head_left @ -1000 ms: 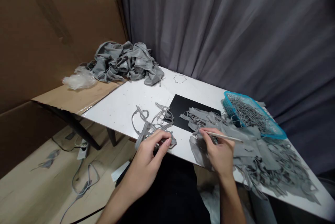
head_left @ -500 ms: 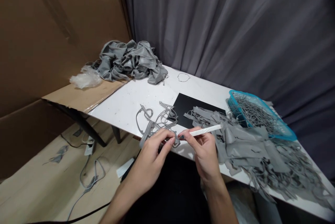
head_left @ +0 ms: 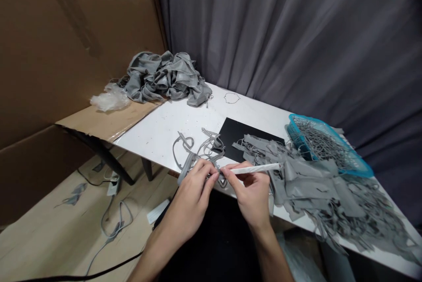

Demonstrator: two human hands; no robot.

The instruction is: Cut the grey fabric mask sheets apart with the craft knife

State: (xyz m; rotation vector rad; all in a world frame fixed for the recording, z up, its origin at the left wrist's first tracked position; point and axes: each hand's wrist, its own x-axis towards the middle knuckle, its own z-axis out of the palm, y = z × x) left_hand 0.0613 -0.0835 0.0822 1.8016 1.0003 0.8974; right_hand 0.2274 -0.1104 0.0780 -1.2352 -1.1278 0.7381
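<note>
My left hand (head_left: 193, 187) is closed in a pinch on a thin grey strip (head_left: 186, 167), which loops out past the fingers over the table's near edge. In my right hand (head_left: 252, 192) is a slim white stick-like tool (head_left: 260, 168) that looks wrapped; it points to the right, and its working end is hidden by the fingertips. Both hands' fingertips almost meet at the strip. Just beyond them, more grey looped strips (head_left: 209, 143) lie on the white table (head_left: 158, 137), partly over a black flat sheet (head_left: 237, 134).
To the right spreads a heap of grey sheets and scraps (head_left: 310, 181), beside a blue basket (head_left: 359, 167) filled with thin grey loops. A crumpled grey pile (head_left: 165, 77) and clear plastic (head_left: 110, 97) sit at the back left. One thin ring (head_left: 232, 98) lies near the curtain (head_left: 263, 31).
My right hand has shifted a little left, closer to the left fingertips, and the white tool has tilted nearer to level. My left hand stays nearly in place.
</note>
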